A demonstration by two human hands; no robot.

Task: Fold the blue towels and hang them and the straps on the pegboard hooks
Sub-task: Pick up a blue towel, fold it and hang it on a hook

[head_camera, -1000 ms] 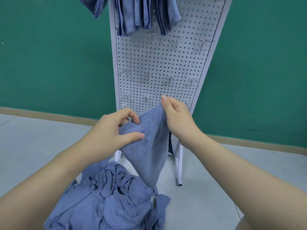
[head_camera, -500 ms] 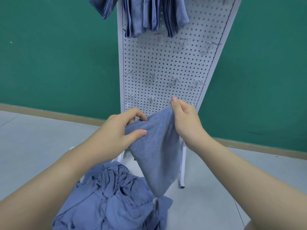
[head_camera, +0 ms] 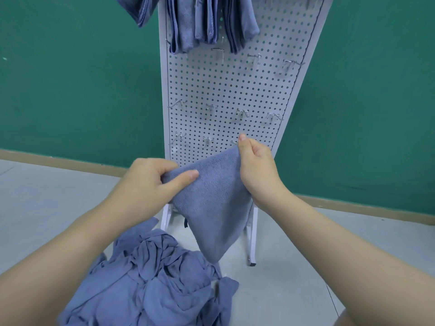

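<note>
While folded towels [head_camera: 188, 22] already hang on the pegboard [head_camera: 226, 90], both hands [head_camera: 146, 182] [head_camera: 256, 170] pinch one towel [head_camera: 211, 203]; a pile [head_camera: 150, 278] remains.

Blue towels, white pegboard
Towel [head_camera: 211, 203] and pile [head_camera: 150, 283] slate blue; pegboard [head_camera: 226, 90] white, dotted with holes; wall [head_camera: 70, 78] green; floor [head_camera: 47, 196] pale grey

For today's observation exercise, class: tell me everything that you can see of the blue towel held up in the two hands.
The blue towel is a soft, grey-blue cloth with a fine looped pile. It hangs folded, tapering to a point at the bottom. The left hand pinches its upper left edge and the right hand grips its raised upper right corner. It is held in front of the lower pegboard, above the heap of loose towels.
</note>
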